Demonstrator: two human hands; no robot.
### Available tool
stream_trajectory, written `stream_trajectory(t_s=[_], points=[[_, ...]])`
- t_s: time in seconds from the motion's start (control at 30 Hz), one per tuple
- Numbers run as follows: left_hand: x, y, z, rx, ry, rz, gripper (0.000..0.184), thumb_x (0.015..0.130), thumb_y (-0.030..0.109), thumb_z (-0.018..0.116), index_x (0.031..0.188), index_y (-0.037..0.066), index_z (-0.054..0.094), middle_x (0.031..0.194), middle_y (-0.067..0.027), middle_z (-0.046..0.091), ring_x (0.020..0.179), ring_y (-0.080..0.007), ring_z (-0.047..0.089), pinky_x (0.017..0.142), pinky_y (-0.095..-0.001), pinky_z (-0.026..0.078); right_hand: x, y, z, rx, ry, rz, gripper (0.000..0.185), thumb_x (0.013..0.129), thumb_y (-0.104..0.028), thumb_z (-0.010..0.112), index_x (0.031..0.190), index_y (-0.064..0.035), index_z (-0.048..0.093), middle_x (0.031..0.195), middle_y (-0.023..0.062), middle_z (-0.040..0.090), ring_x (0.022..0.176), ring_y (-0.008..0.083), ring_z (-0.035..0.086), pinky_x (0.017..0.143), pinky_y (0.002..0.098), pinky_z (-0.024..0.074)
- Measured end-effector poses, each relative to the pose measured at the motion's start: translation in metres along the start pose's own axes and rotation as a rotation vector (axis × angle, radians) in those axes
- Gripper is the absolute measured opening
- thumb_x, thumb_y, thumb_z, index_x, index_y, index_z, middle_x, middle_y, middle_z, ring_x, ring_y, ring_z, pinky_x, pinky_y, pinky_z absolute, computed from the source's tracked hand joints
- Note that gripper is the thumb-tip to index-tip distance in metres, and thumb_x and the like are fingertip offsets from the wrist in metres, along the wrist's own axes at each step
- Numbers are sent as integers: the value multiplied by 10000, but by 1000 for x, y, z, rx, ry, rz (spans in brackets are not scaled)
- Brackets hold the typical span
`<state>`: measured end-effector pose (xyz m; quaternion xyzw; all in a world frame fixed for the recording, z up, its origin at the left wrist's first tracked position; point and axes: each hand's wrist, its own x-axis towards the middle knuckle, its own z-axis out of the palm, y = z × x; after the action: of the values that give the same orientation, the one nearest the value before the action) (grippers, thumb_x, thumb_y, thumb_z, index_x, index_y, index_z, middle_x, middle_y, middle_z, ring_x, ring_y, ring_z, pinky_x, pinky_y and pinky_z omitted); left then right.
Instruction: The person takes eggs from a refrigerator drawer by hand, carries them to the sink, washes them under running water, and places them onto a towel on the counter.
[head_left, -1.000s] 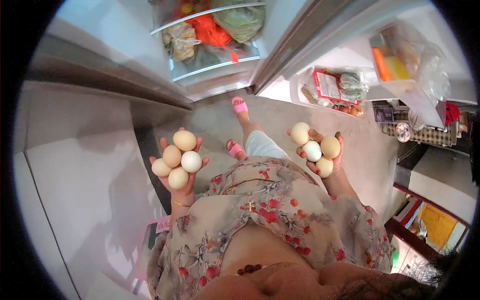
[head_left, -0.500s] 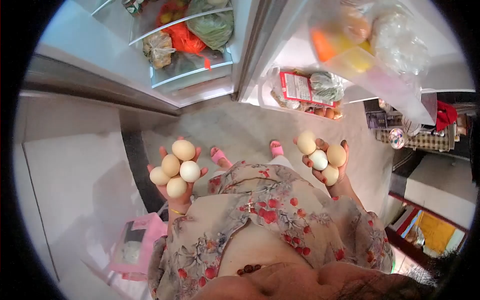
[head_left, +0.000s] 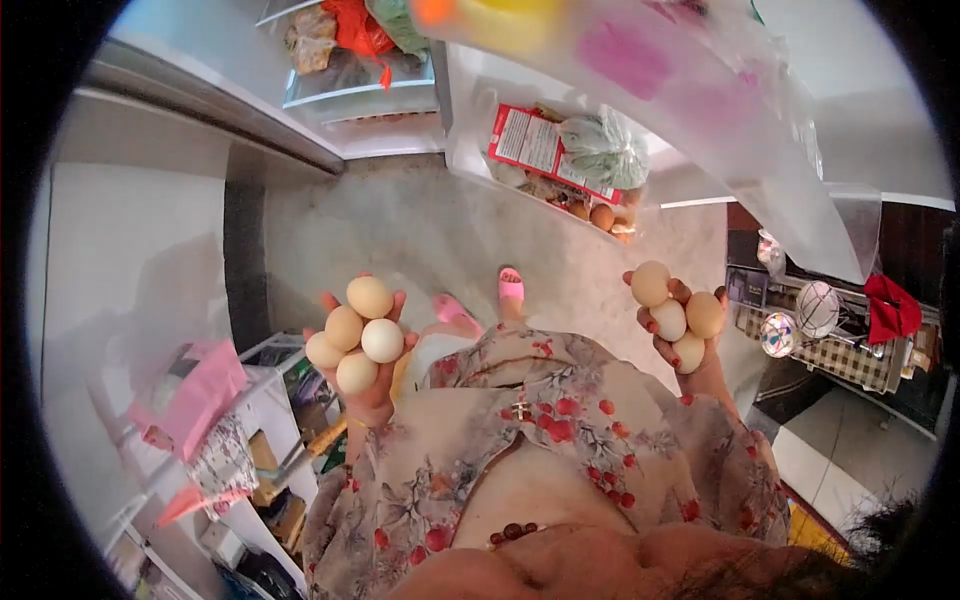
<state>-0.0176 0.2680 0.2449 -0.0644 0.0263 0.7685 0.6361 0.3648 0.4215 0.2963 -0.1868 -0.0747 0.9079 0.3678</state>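
Note:
On my left hand, palm up with the fingers curled around them, lies a cluster of several eggs, mostly beige with one whiter egg. My right hand cradles several more eggs, one of them whiter, with fingers bent around their edges. Both hands are raised in front of the flower-patterned top, wide apart and touching nothing else visible.
An open fridge holds bagged food. Its door shelf carries a red-edged package, bagged greens and brown eggs. Another door bin juts close overhead. At left stands a white shelf unit with a pink box; at right, a checked-cloth table.
The view has turned and moved, bringing the door shelf nearer and showing the white shelf unit at left. The feet have stepped. Both hands still hold their eggs, the right now farther right.

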Motion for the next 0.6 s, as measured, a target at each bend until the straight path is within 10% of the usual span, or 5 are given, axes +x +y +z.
stream_trajectory(t_s=[0.6], points=[[-97, -2, -6, 50, 8, 18, 617, 846, 643, 493, 1385, 351, 423, 1538, -73, 183, 1368, -473, 196, 958, -757, 286, -88, 33, 5, -40, -156, -21, 629, 818, -584, 577, 1239, -116, 582, 1480, 280, 109, 889, 306, 489, 329, 289, 514]])
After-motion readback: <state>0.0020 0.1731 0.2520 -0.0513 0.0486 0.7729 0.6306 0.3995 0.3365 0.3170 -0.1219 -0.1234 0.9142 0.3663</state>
